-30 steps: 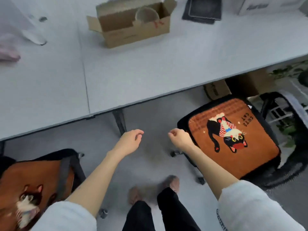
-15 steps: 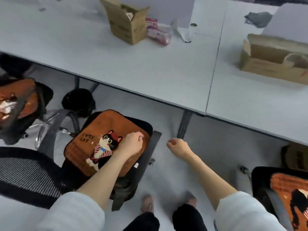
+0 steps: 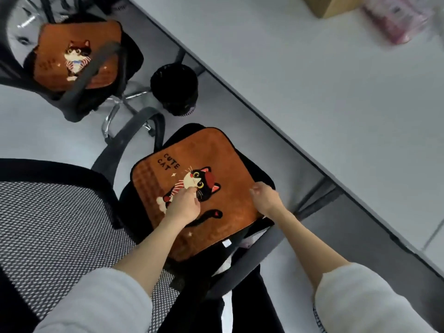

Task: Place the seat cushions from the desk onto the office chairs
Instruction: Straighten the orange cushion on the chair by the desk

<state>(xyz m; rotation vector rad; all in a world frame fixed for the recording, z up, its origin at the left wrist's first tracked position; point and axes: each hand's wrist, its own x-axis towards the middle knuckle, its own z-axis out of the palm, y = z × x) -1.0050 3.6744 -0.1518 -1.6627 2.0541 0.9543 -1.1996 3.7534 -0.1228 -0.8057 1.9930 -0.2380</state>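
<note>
both hands (image 3: pixel 185 204) over near cushion (image 3: pixel 225 212) now

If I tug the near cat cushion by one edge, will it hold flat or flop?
Probably flops: the near cushion looks thin and plush, its corner drooping over the seat edge. Likely light, so it may slide on the chair. Both hands, left and right, rest on it.
</note>
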